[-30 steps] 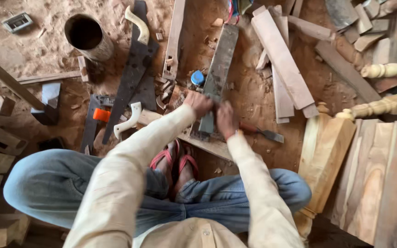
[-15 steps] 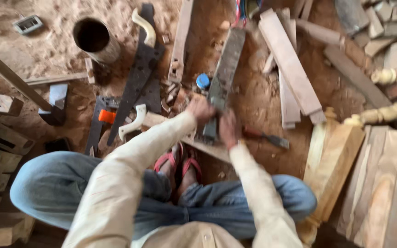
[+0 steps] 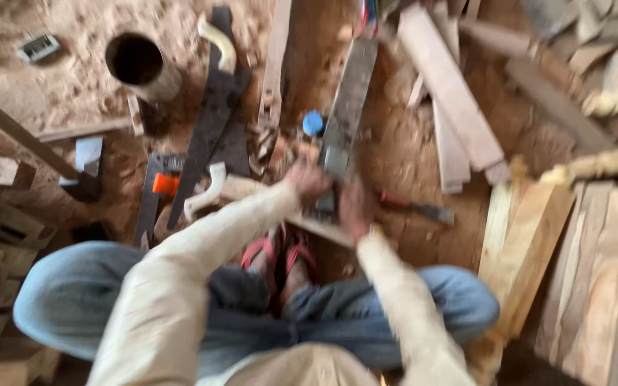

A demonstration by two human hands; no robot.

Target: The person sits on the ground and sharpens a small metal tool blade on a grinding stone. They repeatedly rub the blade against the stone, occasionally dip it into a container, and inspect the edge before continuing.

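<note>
left hand: closed around the near end of the plank, fingers bent over its left edge.
right hand: just beside the left one, pressed on the same near end; the picture is blurred, so i cannot tell if its fingers are curled or flat.
plank: long, dark, narrow; it lies on the sawdust floor and points away from the person, its near end between both hands.
under the hands: a pale board lies across, above the red sandals.
right of hands: a chisel with red handle, near.
left of plank: a small blue cap, just beside it.
further left: two saws with pale handles, then a round tin.
far right: stacked light boards.
</note>
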